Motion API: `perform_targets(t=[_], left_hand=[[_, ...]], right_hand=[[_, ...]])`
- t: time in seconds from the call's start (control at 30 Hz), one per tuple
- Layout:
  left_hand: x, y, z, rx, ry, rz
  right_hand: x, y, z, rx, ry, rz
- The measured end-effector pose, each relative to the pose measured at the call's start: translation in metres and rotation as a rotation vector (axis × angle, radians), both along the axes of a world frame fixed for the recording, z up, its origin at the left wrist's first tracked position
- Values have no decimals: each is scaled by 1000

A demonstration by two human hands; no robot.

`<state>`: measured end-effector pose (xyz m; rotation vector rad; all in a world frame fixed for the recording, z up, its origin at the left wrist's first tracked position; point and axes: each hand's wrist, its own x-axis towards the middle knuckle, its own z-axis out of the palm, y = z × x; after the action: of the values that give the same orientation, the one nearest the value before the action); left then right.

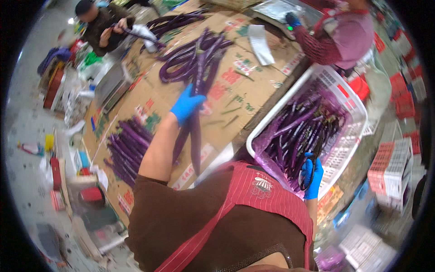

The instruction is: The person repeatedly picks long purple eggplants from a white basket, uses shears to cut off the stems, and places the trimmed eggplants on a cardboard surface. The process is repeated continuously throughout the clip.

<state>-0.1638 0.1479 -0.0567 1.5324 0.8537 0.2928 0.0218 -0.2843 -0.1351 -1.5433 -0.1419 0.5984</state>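
My left hand [187, 104], in a blue glove, grips a few long purple eggplants [199, 73] above the cardboard-covered table. Behind them lies a loose pile of curved eggplants [170, 69]. On the near left a row of eggplants [131, 146] is laid side by side. In my right hand [312, 175], also blue-gloved, is a pair of scissors [307, 183] with dark handles, held over the near right side of a white plastic crate [355, 142]. Many eggplants [292, 132] fill the crate, which is lined with purple plastic film. Whether the scissor blades are apart is unclear.
A co-worker [105, 29] at the far left handles an eggplant; another [343, 37] stands at the upper right by a metal tray. A scale [114, 86] stands at the table's left edge. Cut stems and a white strip [261, 44] lie on the cardboard. Stacked crates [387, 170] stand at right.
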Motion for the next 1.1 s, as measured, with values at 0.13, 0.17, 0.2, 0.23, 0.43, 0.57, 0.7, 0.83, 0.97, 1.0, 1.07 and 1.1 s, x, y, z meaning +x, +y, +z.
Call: perform_targets(t=[0.13,0.17,0.2,0.23,0.43,0.57,0.7,0.83,0.97,1.0,1.07,1.1], left_hand=[[-95,49,-7,134,139,385],[-125,63,-7,185,199,449],[-155,75,-8,235,157,515],[-185,87,-12,285,125,581],[-346,130,-91,445,836,787],[-389,123,-158,377,1025,914],[-391,128,-162,476,1025,1065],[-373,134,-140,411,964,1041],[-363,119,-132,360,967,943],[-363,116,-130,350,932,904],[-367,111,-128,316,815,899],[-371,109,-127,254,711,945]], right_hand=[[-3,17,-7,-19,40,45],[-3,22,-7,-33,25,65],[-3,27,-6,-18,54,79],[-3,33,-6,-30,51,98],[-9,67,-1,-34,48,187],[-14,69,0,-44,-3,248],[-12,50,-3,-52,66,128],[-12,31,-11,-118,23,8],[-17,14,-20,-198,12,-59],[-18,11,-21,-152,84,-78],[-21,8,-25,-143,100,-83],[-22,7,-26,-116,121,-70]])
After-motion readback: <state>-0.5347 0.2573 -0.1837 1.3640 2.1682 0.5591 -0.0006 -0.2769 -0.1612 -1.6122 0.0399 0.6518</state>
